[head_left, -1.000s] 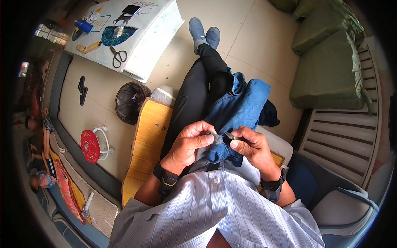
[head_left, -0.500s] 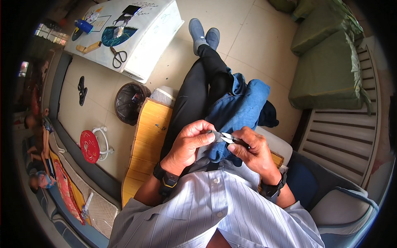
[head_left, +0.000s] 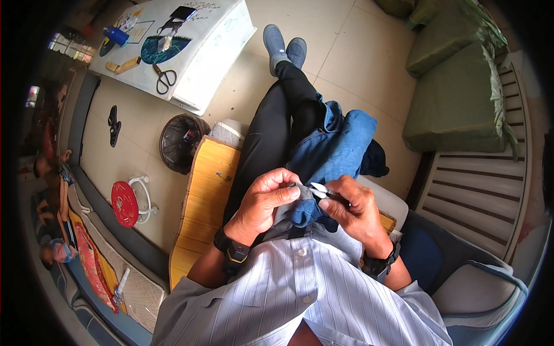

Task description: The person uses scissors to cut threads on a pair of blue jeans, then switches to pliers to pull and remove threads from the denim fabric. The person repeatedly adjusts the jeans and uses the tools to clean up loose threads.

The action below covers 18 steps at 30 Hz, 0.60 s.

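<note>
Blue denim garment (head_left: 337,147) lies bunched over my lap and thighs. Its edge, with a grey inner side showing, is pinched between the thumb and fingers of my left hand (head_left: 265,202). Closed around a small pair of thread snips with a dark handle is my right hand (head_left: 356,210). The pale blades of the thread snips (head_left: 318,189) point left, slightly apart, right beside the pinched edge. Whether a thread lies between them is too small to tell.
A white table (head_left: 202,63) at far left carries scissors (head_left: 165,81), a blue bottle (head_left: 116,36) and a phone. Below it stand a waste bin (head_left: 182,144) and a red-topped stool (head_left: 124,204). Wrapped green cushions (head_left: 456,104) rest on a slatted bench at right. Another person sits far left.
The snips have turned a little in my right hand and their blades sit slightly higher. My left hand keeps its pinch on the denim in the same place.
</note>
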{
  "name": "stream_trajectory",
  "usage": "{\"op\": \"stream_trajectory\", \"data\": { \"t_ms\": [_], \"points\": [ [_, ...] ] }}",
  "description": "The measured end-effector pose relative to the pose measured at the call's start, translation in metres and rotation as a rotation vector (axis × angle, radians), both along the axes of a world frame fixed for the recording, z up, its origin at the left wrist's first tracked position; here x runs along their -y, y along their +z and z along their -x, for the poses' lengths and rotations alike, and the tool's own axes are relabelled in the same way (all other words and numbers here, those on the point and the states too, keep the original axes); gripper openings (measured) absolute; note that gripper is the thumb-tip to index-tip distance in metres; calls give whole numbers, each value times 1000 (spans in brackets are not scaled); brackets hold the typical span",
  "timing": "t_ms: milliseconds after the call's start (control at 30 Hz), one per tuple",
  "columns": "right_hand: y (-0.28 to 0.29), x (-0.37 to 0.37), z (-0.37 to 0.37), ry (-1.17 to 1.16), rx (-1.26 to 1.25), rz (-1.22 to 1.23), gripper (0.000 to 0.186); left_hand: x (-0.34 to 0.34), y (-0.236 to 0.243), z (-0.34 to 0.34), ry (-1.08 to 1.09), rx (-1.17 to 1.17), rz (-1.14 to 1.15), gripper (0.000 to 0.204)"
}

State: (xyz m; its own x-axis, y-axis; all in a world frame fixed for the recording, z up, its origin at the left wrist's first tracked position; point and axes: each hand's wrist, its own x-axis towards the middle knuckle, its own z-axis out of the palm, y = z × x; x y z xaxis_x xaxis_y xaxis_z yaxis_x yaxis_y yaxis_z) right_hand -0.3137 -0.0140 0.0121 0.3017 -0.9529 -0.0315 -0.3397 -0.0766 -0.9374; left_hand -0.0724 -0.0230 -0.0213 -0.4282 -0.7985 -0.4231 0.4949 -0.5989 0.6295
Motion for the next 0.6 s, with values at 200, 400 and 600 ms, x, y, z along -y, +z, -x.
{"op": "stream_trajectory", "data": {
  "t_ms": [200,400,600],
  "points": [
    [4,5,6,80,-17,36,26,-2,1,-1,-10,41,61,15],
    [2,6,5,77,-14,106,25,-1,0,1,5,29,34,15],
    [2,5,7,88,59,35,23,-1,1,0,3,47,26,15]
  ]
}}
